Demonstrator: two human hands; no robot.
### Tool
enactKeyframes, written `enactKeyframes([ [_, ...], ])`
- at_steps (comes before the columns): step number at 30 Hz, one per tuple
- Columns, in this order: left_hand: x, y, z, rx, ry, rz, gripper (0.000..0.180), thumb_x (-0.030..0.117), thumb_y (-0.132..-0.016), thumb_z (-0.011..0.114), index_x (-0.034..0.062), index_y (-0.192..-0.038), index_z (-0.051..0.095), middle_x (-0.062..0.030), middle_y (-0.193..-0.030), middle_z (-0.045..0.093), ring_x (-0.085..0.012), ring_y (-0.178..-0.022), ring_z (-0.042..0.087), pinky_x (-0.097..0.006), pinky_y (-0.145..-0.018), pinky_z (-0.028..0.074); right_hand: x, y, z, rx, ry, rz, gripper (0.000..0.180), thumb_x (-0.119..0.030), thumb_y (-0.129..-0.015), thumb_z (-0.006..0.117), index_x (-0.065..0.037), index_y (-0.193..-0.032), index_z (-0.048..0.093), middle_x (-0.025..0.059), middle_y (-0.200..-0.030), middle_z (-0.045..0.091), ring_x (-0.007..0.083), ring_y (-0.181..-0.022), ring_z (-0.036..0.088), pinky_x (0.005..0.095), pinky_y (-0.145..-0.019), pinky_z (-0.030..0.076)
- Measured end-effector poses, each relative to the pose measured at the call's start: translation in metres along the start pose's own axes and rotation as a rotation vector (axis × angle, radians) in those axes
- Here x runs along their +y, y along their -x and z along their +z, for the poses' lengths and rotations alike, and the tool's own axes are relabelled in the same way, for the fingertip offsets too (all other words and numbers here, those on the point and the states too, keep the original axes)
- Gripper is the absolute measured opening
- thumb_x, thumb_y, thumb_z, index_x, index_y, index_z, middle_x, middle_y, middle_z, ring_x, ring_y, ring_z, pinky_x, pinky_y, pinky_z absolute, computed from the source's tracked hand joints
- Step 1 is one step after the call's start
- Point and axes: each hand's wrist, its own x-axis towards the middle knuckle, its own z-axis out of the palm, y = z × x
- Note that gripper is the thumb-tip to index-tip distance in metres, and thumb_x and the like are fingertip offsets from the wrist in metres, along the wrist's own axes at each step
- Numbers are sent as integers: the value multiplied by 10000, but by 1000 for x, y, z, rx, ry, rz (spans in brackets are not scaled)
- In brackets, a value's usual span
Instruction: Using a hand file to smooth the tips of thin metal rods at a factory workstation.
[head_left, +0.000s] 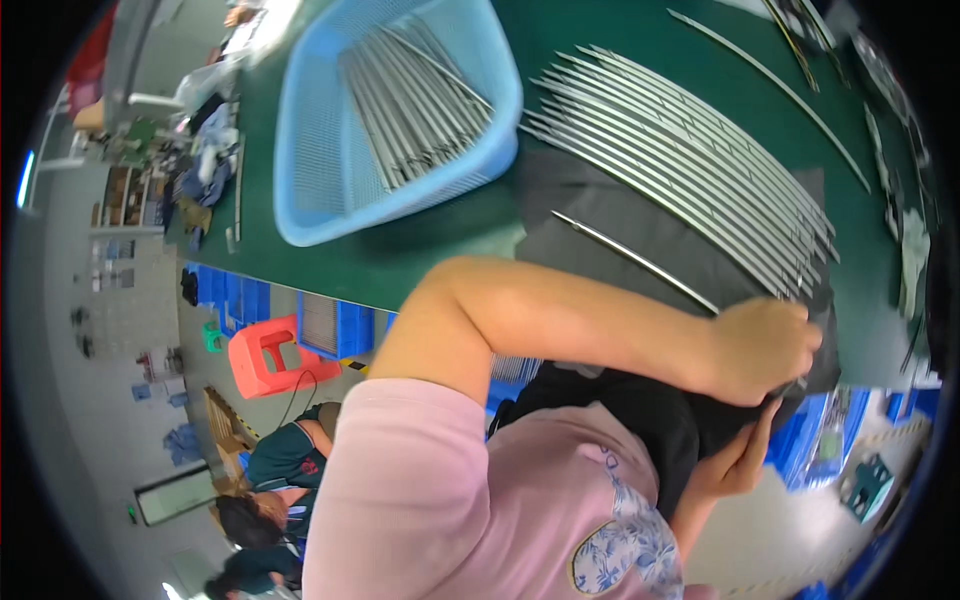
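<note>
My left hand, its arm stretched across to the right, is closed over the lower end of a thin silver metal rod. The rod slants over a dark grey cloth at the table's near edge; its far tip looks narrower. Just below, my right hand is raised with bent fingers, fingertips close under the left hand. A small bit of metal shows between the hands, and what the right fingers grip is hidden. Beyond lies a row of several similar rods, side by side, partly on the cloth.
A blue plastic basket holding several metal rods stands left on the green table. One long strip lies far right. Beneath are blue bins and a red stool. Other people sit at lower left.
</note>
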Motion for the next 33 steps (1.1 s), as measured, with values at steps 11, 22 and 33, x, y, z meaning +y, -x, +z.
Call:
enactKeyframes([
  [11,-9,2,-28,-7,-29,12,119,-14,-683,684,17,-720,575,-78,-742,519,-280,-684,516,-364,-602,411,-17,-42,24,-55,-37,37,393,138,-790,495,117,-1169,598,248,-996,676,212,-636,640,271,-595,483],
  [22,-9,5,-29,-30,-16,0,161,-59,-681,690,1,-717,545,-86,-735,514,-270,-653,507,-354,-572,404,-9,-9,25,27,-34,-96,467,123,-709,565,42,-1165,628,89,-599,537,207,-422,475,281,-432,390],
  [33,-11,3,-36,-36,-67,5,107,-29,-672,655,12,-715,566,-88,-743,509,-299,-690,502,-384,-609,417,-12,-43,29,34,-86,-120,514,128,-681,557,37,-1182,625,82,-546,502,188,-407,474,278,-435,396],
])
